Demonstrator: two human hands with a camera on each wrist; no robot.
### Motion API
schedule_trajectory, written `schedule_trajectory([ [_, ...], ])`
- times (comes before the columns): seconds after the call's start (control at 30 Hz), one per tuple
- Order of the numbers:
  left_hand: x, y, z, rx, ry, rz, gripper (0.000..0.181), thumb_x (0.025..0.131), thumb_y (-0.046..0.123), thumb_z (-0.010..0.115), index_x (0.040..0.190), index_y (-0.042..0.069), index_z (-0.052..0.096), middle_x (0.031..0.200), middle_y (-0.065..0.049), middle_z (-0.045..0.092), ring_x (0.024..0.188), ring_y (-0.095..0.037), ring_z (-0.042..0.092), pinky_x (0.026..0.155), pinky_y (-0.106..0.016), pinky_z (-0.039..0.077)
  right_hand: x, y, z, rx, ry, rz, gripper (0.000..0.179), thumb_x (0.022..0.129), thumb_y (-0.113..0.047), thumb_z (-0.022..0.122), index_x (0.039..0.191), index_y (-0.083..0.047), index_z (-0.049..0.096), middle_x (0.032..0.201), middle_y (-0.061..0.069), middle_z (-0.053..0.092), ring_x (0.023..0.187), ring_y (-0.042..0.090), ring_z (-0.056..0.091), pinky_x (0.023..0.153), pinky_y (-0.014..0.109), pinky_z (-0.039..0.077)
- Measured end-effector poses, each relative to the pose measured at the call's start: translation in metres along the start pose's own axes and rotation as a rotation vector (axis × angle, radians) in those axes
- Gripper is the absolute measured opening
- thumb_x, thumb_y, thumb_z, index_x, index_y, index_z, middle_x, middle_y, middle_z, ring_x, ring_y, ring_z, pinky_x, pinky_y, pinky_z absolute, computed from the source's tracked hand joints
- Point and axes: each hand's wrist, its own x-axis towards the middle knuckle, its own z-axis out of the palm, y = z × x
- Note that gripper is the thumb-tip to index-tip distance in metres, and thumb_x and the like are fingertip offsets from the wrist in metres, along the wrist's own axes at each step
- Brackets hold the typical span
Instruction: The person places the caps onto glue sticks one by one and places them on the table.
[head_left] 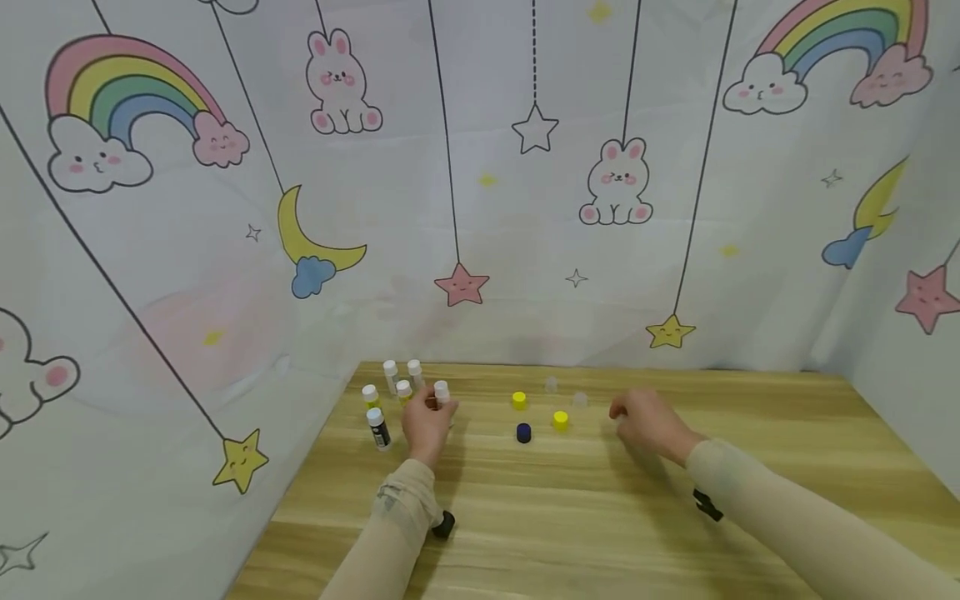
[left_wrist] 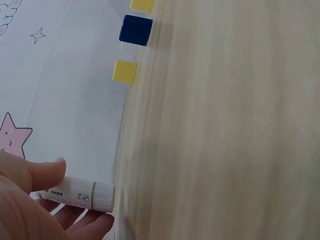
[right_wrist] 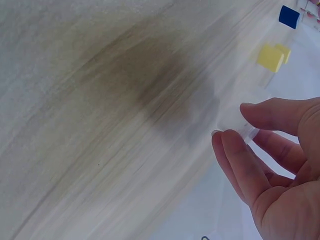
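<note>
My left hand [head_left: 427, 425] grips a white glue stick [left_wrist: 77, 194], its thumb on one side and fingers on the other. In the head view its white top [head_left: 442, 388] shows above the fingers. My right hand [head_left: 651, 423] hovers low over the table, to the right of the loose caps. Between its thumb and fingertips it pinches a clear cap [right_wrist: 234, 120]. On the table between the hands are two yellow caps [head_left: 561, 421], a dark blue cap [head_left: 523, 433] and two clear caps [head_left: 581, 400].
Several glue sticks stand at the left by my left hand: a dark one [head_left: 378, 430], yellow ones [head_left: 371, 397] and white ones [head_left: 392, 377]. A patterned curtain [head_left: 525, 208] hangs behind the wooden table [head_left: 555, 517] and along its sides.
</note>
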Motion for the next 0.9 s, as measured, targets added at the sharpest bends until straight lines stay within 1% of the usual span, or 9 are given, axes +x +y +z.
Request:
schedule_trajectory([
  [0.23,-0.001,0.009,-0.002,0.020,0.000,0.077,0.033,0.085,0.013,0.082,0.116,0.004,0.073,0.100,-0.013,0.072,0.091,-0.028,0.066,0.079,-0.047,0.055,-0.003,-0.002,-0.003,0.029,0.016,0.006,0.026,0.078,0.006,0.066,0.102,0.000,0.076,0.102,0.012,0.072,0.100,0.034,0.067,0.082,0.049,0.056],
  [0.33,-0.002,0.015,-0.003,0.047,-0.001,0.112,0.032,0.086,0.014,0.082,0.115,0.006,0.075,0.099,-0.012,0.073,0.091,-0.029,0.068,0.079,-0.047,0.055,-0.004,-0.003,-0.005,0.046,0.038,0.010,0.030,0.077,0.006,0.065,0.104,0.000,0.076,0.105,0.012,0.072,0.102,0.035,0.066,0.083,0.051,0.055],
  [0.4,-0.002,0.021,-0.003,0.072,0.001,0.129,0.032,0.086,0.016,0.082,0.116,0.008,0.075,0.100,-0.011,0.074,0.091,-0.028,0.068,0.080,-0.047,0.055,-0.005,-0.004,-0.006,0.063,0.060,0.009,0.032,0.077,0.006,0.063,0.106,0.001,0.076,0.106,0.013,0.073,0.102,0.034,0.066,0.082,0.050,0.055],
  [0.5,-0.005,0.027,-0.005,0.104,0.003,0.164,0.034,0.086,0.019,0.082,0.118,0.009,0.075,0.101,-0.011,0.074,0.092,-0.028,0.068,0.081,-0.047,0.055,-0.006,-0.006,-0.005,0.101,0.085,0.012,0.035,0.077,0.007,0.060,0.107,0.000,0.076,0.106,0.012,0.073,0.095,0.029,0.066,0.075,0.044,0.054],
  [0.57,-0.007,0.032,-0.005,0.121,0.003,0.203,0.034,0.086,0.019,0.083,0.118,0.009,0.075,0.101,-0.010,0.074,0.091,-0.027,0.068,0.080,-0.046,0.055,-0.007,-0.007,-0.004,0.119,0.100,0.018,0.035,0.079,0.007,0.059,0.107,-0.001,0.076,0.105,0.011,0.073,0.089,0.024,0.063,0.070,0.039,0.052],
  [0.67,-0.011,0.041,-0.003,0.142,0.003,0.265,0.035,0.085,0.018,0.084,0.117,0.009,0.074,0.101,-0.011,0.074,0.091,-0.027,0.069,0.080,-0.046,0.055,-0.012,-0.008,-0.003,0.147,0.123,0.030,0.032,0.081,0.005,0.060,0.108,-0.001,0.076,0.105,0.010,0.073,0.080,0.020,0.059,0.067,0.036,0.048],
  [0.77,-0.016,0.049,-0.001,0.148,0.011,0.289,0.036,0.085,0.018,0.084,0.118,0.011,0.072,0.100,-0.009,0.074,0.090,-0.025,0.069,0.083,-0.046,0.053,-0.016,-0.010,-0.004,0.170,0.152,0.037,0.029,0.083,0.004,0.062,0.108,-0.002,0.076,0.105,0.010,0.073,0.082,0.020,0.063,0.067,0.037,0.052],
  [0.87,-0.020,0.055,0.000,0.137,0.021,0.284,0.034,0.087,0.018,0.082,0.118,0.015,0.069,0.099,-0.007,0.074,0.091,-0.023,0.070,0.085,-0.045,0.053,-0.016,-0.012,-0.008,0.187,0.183,0.037,0.027,0.084,0.002,0.066,0.108,-0.002,0.076,0.105,0.011,0.074,0.086,0.024,0.067,0.069,0.039,0.056],
  [0.9,-0.021,0.057,0.000,0.131,0.027,0.292,0.033,0.087,0.017,0.082,0.117,0.016,0.068,0.099,-0.007,0.074,0.091,-0.023,0.070,0.085,-0.045,0.053,-0.015,-0.013,-0.009,0.192,0.193,0.041,0.026,0.084,0.001,0.067,0.108,-0.003,0.076,0.105,0.012,0.074,0.089,0.026,0.068,0.070,0.041,0.056],
])
